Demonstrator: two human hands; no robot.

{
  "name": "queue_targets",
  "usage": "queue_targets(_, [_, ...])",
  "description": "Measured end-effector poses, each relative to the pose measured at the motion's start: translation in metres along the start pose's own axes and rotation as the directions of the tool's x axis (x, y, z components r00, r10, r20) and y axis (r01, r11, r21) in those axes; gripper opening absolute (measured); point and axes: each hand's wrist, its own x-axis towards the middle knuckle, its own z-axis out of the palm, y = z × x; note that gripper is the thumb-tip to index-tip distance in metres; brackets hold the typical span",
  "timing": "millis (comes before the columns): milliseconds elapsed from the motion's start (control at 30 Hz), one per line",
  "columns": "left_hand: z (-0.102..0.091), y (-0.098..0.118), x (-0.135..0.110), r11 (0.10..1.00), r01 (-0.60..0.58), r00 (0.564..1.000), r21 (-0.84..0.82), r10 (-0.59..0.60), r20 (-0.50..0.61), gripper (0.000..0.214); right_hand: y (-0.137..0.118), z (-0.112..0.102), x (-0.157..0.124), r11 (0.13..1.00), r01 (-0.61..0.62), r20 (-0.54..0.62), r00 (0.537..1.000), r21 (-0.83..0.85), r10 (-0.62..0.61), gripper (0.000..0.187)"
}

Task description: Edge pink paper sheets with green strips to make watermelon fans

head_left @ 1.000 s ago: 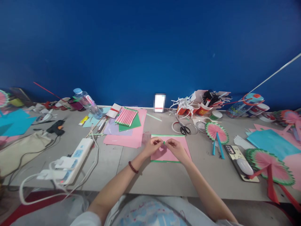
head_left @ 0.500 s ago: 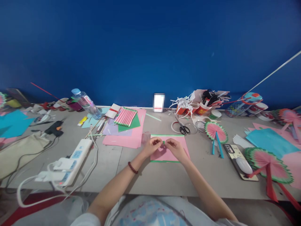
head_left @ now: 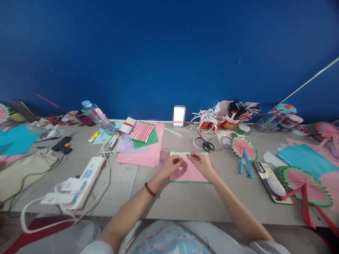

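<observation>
A pink paper sheet (head_left: pixel 188 173) with green strips along its far and near edges lies flat in front of me. Above its left side is my left hand (head_left: pixel 172 165), thumb and fingertips pinched together; whatever they may hold is too small to make out. My right hand (head_left: pixel 200 163) is over the sheet's right side, pinching a small green paper piece (head_left: pixel 188 156) at its fingertips. A narrow gap separates the two hands. Beyond the right hand lie black-handled scissors (head_left: pixel 208 145) next to rolls of tape.
Left: a pleated pink-and-green paper (head_left: pixel 143 131) on stacked coloured sheets, a power strip (head_left: pixel 88 180) with white cables, a tilted bottle (head_left: pixel 97 116), a glue gun (head_left: pixel 63 145). Right: paper fans (head_left: pixel 243 146), a phone (head_left: pixel 261 169) under a mouse (head_left: pixel 275 186), cups of paper scraps (head_left: pixel 217 121).
My hands have moved apart. The right one has shifted right and slightly up with the green piece, which was between both hands' fingertips before.
</observation>
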Motion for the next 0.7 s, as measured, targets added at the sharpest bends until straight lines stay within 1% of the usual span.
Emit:
queue_targets(67, [0.0,-0.003,0.001,1.0,0.008,1.0,-0.005,-0.007,0.007,0.024,-0.001,-0.008,0.017,0.982,0.071,-0.004,0.997,-0.175,-0.072,0.017])
queue_targets(100, [0.0,-0.004,0.001,1.0,0.009,1.0,-0.009,-0.009,0.008,0.024,-0.002,-0.011,0.027,0.957,0.095,-0.002,0.995,-0.274,-0.099,0.018])
queue_targets(133, [0.0,-0.005,0.001,1.0,0.007,1.0,-0.009,-0.007,0.01,0.024,-0.003,-0.012,0.038,0.919,0.107,0.015,0.994,-0.378,-0.109,0.018])
queue_targets(200, [0.0,-0.007,0.002,1.0,-0.004,1.0,-0.001,0.004,0.013,0.022,-0.003,-0.014,0.061,0.81,0.091,0.06,0.996,-0.579,-0.069,0.019])
queue_targets(267, [0.0,-0.009,0.002,1.0,-0.017,1.0,0.017,0.017,0.014,0.021,-0.003,-0.015,0.084,0.78,0.077,0.063,0.997,-0.621,-0.048,0.021])
queue_targets(300, [0.0,-0.009,0.002,0.999,-0.024,1.0,0.029,0.023,0.014,0.02,-0.003,-0.016,0.094,0.767,0.053,0.042,0.999,-0.64,-0.034,0.023])
queue_targets(400, [-0.001,-0.01,0.002,0.997,-0.034,0.999,0.068,0.033,0.013,0.018,-0.001,-0.025,0.124,0.713,-0.063,-0.063,0.998,-0.699,0.027,0.031])
queue_targets(467, [-0.001,-0.011,0.002,0.996,-0.033,0.999,0.086,0.032,0.013,0.017,0.002,-0.03,0.14,0.67,-0.149,-0.119,0.989,-0.727,0.091,0.034])
queue_targets(567, [-0.001,-0.013,0.003,0.995,-0.036,0.999,0.094,0.035,0.009,0.017,0.007,-0.03,0.157,0.601,-0.251,-0.175,0.967,-0.759,0.183,0.029])
queue_targets(700, [-0.001,-0.013,0.002,0.994,-0.037,0.999,0.107,0.036,0.009,0.016,0.011,-0.017,0.167,0.542,-0.303,-0.211,0.951,-0.783,0.228,0.026])
